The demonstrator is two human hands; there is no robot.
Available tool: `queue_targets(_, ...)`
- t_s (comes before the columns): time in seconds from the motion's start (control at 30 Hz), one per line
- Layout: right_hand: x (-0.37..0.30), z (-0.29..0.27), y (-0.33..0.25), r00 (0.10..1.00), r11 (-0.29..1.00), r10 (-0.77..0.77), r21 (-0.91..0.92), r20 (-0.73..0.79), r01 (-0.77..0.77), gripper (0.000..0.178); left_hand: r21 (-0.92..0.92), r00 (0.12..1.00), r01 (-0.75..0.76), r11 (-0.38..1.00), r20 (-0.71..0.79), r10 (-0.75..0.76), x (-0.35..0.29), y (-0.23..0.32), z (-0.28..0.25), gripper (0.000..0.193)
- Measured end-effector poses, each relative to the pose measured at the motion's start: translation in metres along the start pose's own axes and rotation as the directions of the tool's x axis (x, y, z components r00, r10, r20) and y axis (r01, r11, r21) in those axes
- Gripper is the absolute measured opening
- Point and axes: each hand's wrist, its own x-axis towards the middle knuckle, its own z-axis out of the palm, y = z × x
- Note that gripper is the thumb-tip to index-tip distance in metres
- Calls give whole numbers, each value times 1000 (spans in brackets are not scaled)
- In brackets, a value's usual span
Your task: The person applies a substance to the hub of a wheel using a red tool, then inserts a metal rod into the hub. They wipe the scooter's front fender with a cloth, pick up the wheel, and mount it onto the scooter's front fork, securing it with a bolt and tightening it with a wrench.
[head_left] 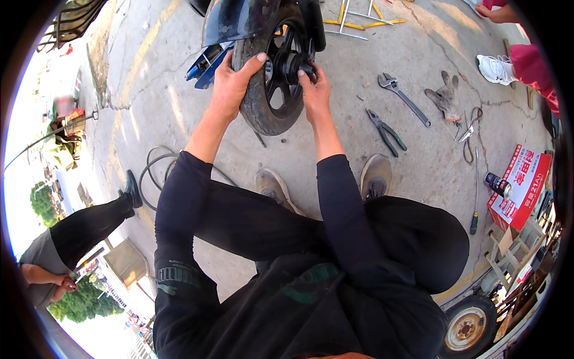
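A scooter wheel (272,124) with a worn black tyre and black spokes stands under a dark glossy fender (230,27). My left hand (233,84) is closed round the left side of the tyre, its thumb lying over the tread. At the wheel's right side, my right hand (315,90) pinches a black round part at the hub (289,64); its fingers partly hide that part. A blue metal stand or jack (206,67) sits on the ground beside the wheel, left of my left hand.
Right of the wheel lie an adjustable wrench (403,99), pliers (385,131), a dirty glove (445,96) and a screwdriver (475,209). A spray can (497,184) rests on a red-white box (523,188). A hose (156,161) curls at left. People are at both sides.
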Motion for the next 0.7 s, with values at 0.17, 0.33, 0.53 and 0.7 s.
queue_targets(0.17,9,-12,-18,987,994,104,7,121,-106,40,29,1000,-16,999,17,15,4,-3,0,56)
queue_targets(0.33,10,4,-17,990,990,137,13,30,-137,45,4,1000,21,1000,17,-21,9,5,4,55)
queue_targets(0.53,19,-2,-21,985,992,125,3,117,-126,41,-120,999,34,992,11,-33,10,4,17,59)
queue_targets(0.7,10,-3,-13,980,996,90,-1,179,-91,65,-45,996,33,998,83,-29,11,-5,16,68)
